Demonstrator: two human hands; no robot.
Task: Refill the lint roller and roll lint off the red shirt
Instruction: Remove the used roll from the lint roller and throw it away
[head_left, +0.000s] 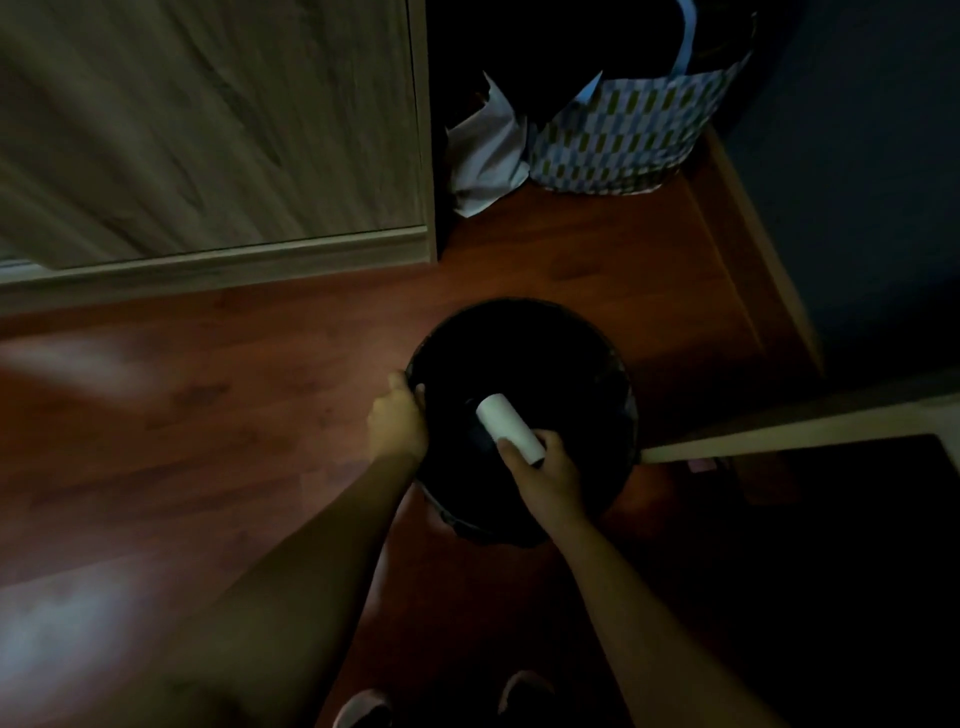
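White roll (511, 428) in right hand (545, 478) over black bin (519, 343).

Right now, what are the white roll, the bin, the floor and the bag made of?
White roll in the right hand: matt paper or card, it seems. Black bin, gripped by the left hand: too dark to tell. Floor: glossy wood-look planks; grain, seams and glare show. Patterned bag: probably paper; its rim stands stiff and creased.
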